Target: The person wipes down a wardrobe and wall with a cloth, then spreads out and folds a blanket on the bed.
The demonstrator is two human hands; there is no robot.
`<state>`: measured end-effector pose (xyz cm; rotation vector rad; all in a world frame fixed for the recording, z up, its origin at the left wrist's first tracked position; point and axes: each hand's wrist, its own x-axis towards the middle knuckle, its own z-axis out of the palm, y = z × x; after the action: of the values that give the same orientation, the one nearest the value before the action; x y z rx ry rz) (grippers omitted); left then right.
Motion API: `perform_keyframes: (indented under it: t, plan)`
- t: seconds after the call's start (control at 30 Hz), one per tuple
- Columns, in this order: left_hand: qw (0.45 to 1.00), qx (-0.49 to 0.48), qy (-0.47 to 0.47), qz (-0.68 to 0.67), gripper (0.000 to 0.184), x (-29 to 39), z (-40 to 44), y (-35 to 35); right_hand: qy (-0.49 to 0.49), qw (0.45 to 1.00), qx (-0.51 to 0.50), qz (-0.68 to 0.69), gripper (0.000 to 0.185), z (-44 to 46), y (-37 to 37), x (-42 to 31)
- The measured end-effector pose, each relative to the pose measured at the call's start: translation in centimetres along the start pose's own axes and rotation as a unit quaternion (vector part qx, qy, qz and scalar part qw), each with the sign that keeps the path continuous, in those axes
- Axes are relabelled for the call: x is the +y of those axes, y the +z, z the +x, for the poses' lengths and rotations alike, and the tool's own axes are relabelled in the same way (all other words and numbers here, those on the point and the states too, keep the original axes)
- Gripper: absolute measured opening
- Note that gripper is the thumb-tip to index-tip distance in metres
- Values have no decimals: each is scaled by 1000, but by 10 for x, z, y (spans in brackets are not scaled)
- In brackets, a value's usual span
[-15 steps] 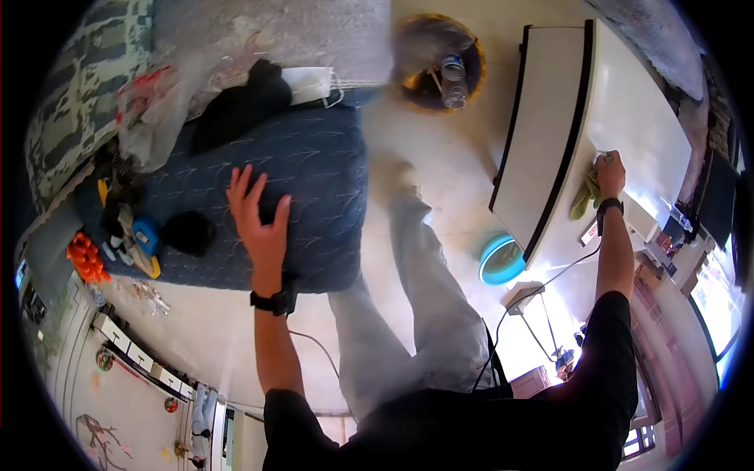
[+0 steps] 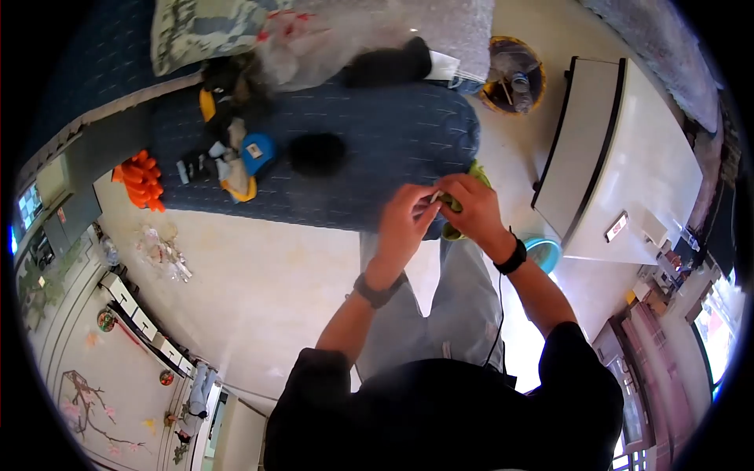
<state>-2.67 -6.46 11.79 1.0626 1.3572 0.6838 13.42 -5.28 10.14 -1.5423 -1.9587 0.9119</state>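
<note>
Right now, we have both hands together over the near right corner of the dark blue quilted bedding [image 2: 377, 157], in front of our grey trousers [image 2: 463, 286]. Our right hand [image 2: 474, 210] has its grip closed on the green cloth [image 2: 480, 174], which is bunched, with part sticking up beyond the fingers and part hanging below them. Our left hand [image 2: 402, 228] comes in from the other side, its fingers bent toward the right fingertips. Between the two hands we see a small pale item [image 2: 435, 196]; we cannot tell whether the left grip is pinching it or only touching it, nor what it is. We have a dark band on each wrist.

Farther left on the bedding lie a black round item [image 2: 317, 153], a blue item [image 2: 258, 152] with a pale label, and a bright orange bundle [image 2: 140, 182] at the edge. Along the far side we see a clear plastic bag [image 2: 294, 59] and a black cloth [image 2: 389, 64]. To our right stands the white desk [image 2: 660, 165], with a small flat item [image 2: 617, 227] on it. The teal basin [image 2: 547, 253] is on the floor near the desk, partly behind our right forearm. Beyond the bedding, a yellow-rimmed bin [image 2: 542, 78] holds a clear bottle [image 2: 520, 88].
</note>
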Motion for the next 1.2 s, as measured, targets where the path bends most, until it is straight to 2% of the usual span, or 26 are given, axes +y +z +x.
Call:
perform_keyframes:
  t: [0.03, 0.13, 0.17, 0.27, 0.3, 0.33, 0.4, 0.47, 0.53, 0.57, 0.7, 0.83, 0.93, 0.97, 1.07, 1.2]
  plan:
    - [999, 18, -25, -11, 22, -4, -6, -19, -6, 999, -35, -9, 27, -3, 17, -9]
    - [996, 47, -69, 33, 19, -28, -29, -75, -68, 996, -55, 22, 27, 2, 68, -41]
    - [995, 73, -57, 43, 18, -46, -35, -91, -88, 993, -83, 9, 32, 0, 87, -43]
    - [981, 124, -152, 3, 20, -60, -49, -134, -74, 996, -56, -2, 38, 19, 119, -81]
    - [971, 172, -169, -4, 18, -52, -51, -141, -61, 996, -59, 19, 41, 28, 126, -88]
    - [971, 197, -134, 28, 17, -56, -52, -144, -76, 997, -32, 6, 42, 37, 129, -86]
    - [963, 246, -67, 89, 17, -73, -52, -144, -105, 994, 18, -23, 44, 48, 133, -81]
    - [962, 226, -18, 156, 19, -92, -52, -127, -47, 994, 40, -86, 48, 44, 127, -78]
    - [974, 172, -26, 148, 20, -73, -43, -107, 13, 987, 64, -146, 53, 35, 117, -69]
    - [973, 172, -16, 153, 19, -71, -37, -96, 21, 983, 38, -178, 61, 23, 113, -64]
    - [964, 182, -8, 192, 15, -81, -24, -57, 124, 984, 2, -125, 65, -22, 122, -51]
    - [962, 199, -79, 170, 15, -97, -38, -60, 132, 991, 30, -14, 59, -35, 153, -55]
    - [945, 243, -135, 173, 15, -89, -44, -77, 82, 995, -45, 36, 60, -13, 155, -66]
    - [939, 272, -88, 189, 16, -91, -40, -77, 32, 998, -41, 30, 59, -3, 154, -60]
    - [941, 251, -30, 226, 17, -90, -8, -66, 59, 997, -46, -26, 58, 22, 129, -44]
    - [949, 179, 116, 232, 13, -61, 52, -14, 150, 986, 34, -69, 55, 30, 81, -8]
